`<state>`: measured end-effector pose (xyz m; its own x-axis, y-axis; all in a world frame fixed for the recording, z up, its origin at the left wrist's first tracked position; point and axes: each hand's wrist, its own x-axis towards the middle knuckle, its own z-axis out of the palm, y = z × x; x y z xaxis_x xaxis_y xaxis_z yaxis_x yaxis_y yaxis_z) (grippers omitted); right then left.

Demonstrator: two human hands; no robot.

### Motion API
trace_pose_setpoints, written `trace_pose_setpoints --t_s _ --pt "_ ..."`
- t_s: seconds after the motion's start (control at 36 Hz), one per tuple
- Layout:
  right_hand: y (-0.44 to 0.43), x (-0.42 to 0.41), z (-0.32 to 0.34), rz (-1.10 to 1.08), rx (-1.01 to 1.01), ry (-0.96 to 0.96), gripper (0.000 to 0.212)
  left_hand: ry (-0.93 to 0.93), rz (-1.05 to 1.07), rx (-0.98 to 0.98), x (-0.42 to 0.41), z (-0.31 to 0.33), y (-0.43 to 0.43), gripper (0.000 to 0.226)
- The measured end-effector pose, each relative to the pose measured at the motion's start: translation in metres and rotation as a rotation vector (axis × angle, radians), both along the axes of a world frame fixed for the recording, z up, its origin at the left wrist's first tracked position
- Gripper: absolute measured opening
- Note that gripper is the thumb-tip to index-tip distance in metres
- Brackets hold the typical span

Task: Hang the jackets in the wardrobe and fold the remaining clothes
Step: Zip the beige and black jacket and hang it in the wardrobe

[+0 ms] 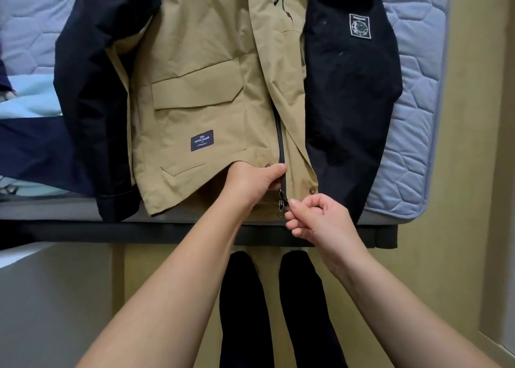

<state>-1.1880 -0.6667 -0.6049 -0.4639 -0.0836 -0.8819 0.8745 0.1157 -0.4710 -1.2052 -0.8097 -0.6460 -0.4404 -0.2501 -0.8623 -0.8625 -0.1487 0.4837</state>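
On the near edge of the bed [412, 122], a jacket [209, 61] lies flat: left hand [250, 182] grips its hem [172, 204], right hand [317, 218] pinches the zip pull [282, 203]; hanging and folding apparently remain

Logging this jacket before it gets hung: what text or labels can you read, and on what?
"CHIC CASUAL FASHION": navy label low on the tan front of the jacket; the fine line under it is too small to read.
Sleeve patch on the navy sleeve at the view's right: lettering too blurred to read.
No other text visible.
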Motion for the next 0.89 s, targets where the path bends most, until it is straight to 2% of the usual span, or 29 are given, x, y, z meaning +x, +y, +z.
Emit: trace_pose_setpoints --t_s 0.19,0.36,0.44,0.53,0.58,0.67,0.75,0.83,0.89 --pt "0.003 0.022 0.005 -0.023 -0.003 -0.037 0.017 -0.005 0.074 -0.032 0.001 0.004 0.008 0.016" --pt "0.002 0.021 -0.007 -0.085 -0.079 -0.223 0.016 0.026 0.048 -0.089 0.003 0.003 0.011 0.015" --pt "0.0 0.01 -0.015 -0.114 -0.131 -0.258 0.014 0.049 0.053 -0.099 0.002 0.001 0.006 0.014" --pt "-0.007 0.004 -0.018 -0.16 -0.221 -0.25 0.029 0.072 0.034 -0.086 0.0 0.005 0.005 0.018" --pt "-0.012 0.003 -0.017 -0.212 -0.255 -0.264 0.044 0.087 0.027 -0.061 0.0 0.007 0.005 0.01" --pt "-0.017 0.003 -0.019 -0.385 -0.272 -0.344 0.057 0.092 0.033 -0.034 0.0 0.01 0.007 0.015" --pt "-0.016 0.002 -0.02 -0.527 -0.262 -0.411 0.046 0.068 0.024 -0.064 0.0 0.014 0.009 0.014" --pt "-0.015 0.003 -0.02 -0.508 -0.28 -0.401 0.027 0.039 0.023 -0.103 0.002 0.013 0.008 0.02" --pt "-0.013 0.003 -0.019 -0.474 -0.339 -0.381 0.026 0.035 0.025 -0.084 0.003 0.013 0.004 0.026"
